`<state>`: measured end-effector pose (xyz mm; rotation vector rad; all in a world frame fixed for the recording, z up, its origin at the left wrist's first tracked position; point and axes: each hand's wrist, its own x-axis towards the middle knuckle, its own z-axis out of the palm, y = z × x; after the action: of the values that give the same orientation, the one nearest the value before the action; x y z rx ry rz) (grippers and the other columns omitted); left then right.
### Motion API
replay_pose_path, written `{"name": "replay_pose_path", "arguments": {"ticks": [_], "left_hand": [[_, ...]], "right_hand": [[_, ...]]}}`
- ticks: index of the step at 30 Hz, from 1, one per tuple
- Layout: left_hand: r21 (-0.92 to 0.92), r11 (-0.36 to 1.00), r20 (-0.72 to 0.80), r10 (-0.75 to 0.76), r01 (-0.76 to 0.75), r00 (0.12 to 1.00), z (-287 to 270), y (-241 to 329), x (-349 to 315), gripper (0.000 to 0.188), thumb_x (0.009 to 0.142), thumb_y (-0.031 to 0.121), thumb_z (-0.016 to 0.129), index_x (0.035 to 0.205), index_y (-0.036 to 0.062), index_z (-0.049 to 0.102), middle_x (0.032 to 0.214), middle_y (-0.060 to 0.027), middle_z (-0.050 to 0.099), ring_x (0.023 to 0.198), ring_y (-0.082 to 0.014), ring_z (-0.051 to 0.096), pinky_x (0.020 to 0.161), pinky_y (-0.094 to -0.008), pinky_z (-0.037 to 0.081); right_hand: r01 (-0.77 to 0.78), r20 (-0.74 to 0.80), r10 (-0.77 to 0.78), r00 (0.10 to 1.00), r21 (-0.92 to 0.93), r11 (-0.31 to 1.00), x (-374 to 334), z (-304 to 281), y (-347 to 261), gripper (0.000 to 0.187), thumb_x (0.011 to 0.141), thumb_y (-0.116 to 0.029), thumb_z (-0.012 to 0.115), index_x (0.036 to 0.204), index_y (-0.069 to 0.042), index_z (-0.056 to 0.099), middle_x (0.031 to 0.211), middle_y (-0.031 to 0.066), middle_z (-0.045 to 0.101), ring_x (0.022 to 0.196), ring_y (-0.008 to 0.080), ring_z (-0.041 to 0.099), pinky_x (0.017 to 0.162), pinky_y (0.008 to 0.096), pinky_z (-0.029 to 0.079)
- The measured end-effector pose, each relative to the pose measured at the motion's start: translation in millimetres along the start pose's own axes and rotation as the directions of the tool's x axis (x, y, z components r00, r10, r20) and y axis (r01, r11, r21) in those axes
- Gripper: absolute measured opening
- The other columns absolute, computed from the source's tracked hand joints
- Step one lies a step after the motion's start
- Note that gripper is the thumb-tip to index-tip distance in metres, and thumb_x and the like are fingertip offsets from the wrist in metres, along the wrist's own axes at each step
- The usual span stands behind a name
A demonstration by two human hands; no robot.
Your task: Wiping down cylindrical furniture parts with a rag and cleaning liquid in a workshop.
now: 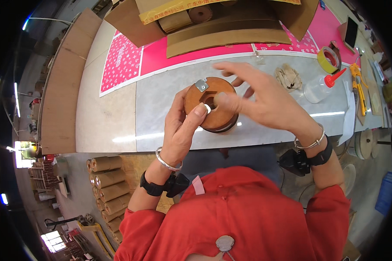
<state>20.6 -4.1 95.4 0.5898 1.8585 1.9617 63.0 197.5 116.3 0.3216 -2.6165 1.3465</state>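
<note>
My left hand (181,126) is closed round the side of a brown round spool (222,116) above the grey table. The spool has a hexagonal recess in its top face, with a hole inside, and a small metal plate (201,85) at its far left edge. Under my left thumb shows a small white piece (207,108), beside the recess. My right hand (259,98) hovers over the spool's right side, fingers apart. Its thumb is smeared by motion near the recess, so I cannot tell whether it touches the spool.
Beyond the spool stands an open cardboard box (226,41) with rolls inside, on pink printed sheets (161,58). To the right lie a crumpled cloth (288,77), a clear bottle with a red nozzle (316,91), a tape roll (329,60) and a yellow cutter (360,89). Brown rolls (113,182) are stacked below left.
</note>
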Motion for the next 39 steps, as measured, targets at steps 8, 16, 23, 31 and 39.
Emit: {"name": "replay_pose_path", "arguments": {"ticks": [8, 16, 23, 31, 39], "left_hand": [[0.137, 0.990, -0.028, -0.010, 0.014, 1.000, 4, 5, 6, 0.045, 0.088, 0.024, 0.059, 0.121, -0.0030, 0.047, 0.111, -0.0119, 0.058, 0.101, -0.0161, 0.054, 0.090, -0.0301, 0.044], [0.296, 0.955, -0.016, 0.010, -0.005, 1.000, 12, 11, 5, 0.044, 0.087, 0.024, 0.058, 0.120, -0.0033, 0.046, 0.105, -0.0117, 0.058, 0.097, -0.0155, 0.053, 0.087, -0.0294, 0.043], [0.174, 0.984, -0.016, 0.032, -0.028, 0.999, 8, -1, 0, 0.049, 0.089, 0.025, 0.057, 0.125, -0.0021, 0.041, 0.111, -0.0123, 0.055, 0.101, -0.0159, 0.053, 0.088, -0.0303, 0.044], [0.020, 0.999, -0.062, 0.032, -0.031, 0.998, 7, -19, -7, 0.052, 0.089, 0.026, 0.058, 0.128, -0.0007, 0.037, 0.113, -0.0119, 0.055, 0.103, -0.0155, 0.053, 0.090, -0.0305, 0.043], [0.152, 0.987, -0.034, 0.046, -0.041, 0.998, 6, -10, 0, 0.046, 0.087, 0.026, 0.060, 0.122, 0.0000, 0.044, 0.110, -0.0106, 0.056, 0.103, -0.0159, 0.053, 0.092, -0.0313, 0.042]], "right_hand": [[-0.259, 0.097, 0.253, 0.963, 0.606, 0.752, -5, 20, 18, 0.043, 0.092, -0.034, 0.057, 0.113, 0.003, 0.060, 0.091, 0.0050, 0.061, 0.086, 0.0105, 0.053, 0.077, 0.0244, 0.044], [-0.269, 0.094, 0.279, 0.956, 0.660, 0.701, -10, 23, 21, 0.038, 0.092, -0.031, 0.055, 0.109, 0.002, 0.063, 0.091, 0.0049, 0.060, 0.086, 0.0110, 0.053, 0.077, 0.0248, 0.043], [-0.205, 0.032, 0.237, 0.971, 0.619, 0.758, -10, 27, 21, 0.038, 0.090, -0.030, 0.057, 0.110, 0.002, 0.063, 0.101, 0.0139, 0.061, 0.096, 0.0194, 0.056, 0.084, 0.0300, 0.044], [-0.187, -0.011, 0.224, 0.974, 0.515, 0.837, -11, 31, 17, 0.039, 0.088, -0.031, 0.059, 0.111, 0.001, 0.063, 0.101, 0.0144, 0.060, 0.098, 0.0219, 0.055, 0.086, 0.0317, 0.043], [-0.260, 0.032, 0.302, 0.953, 0.598, 0.758, -13, 33, 22, 0.037, 0.090, -0.028, 0.058, 0.112, 0.003, 0.061, 0.107, 0.0112, 0.058, 0.098, 0.0171, 0.054, 0.084, 0.0281, 0.043]]}}
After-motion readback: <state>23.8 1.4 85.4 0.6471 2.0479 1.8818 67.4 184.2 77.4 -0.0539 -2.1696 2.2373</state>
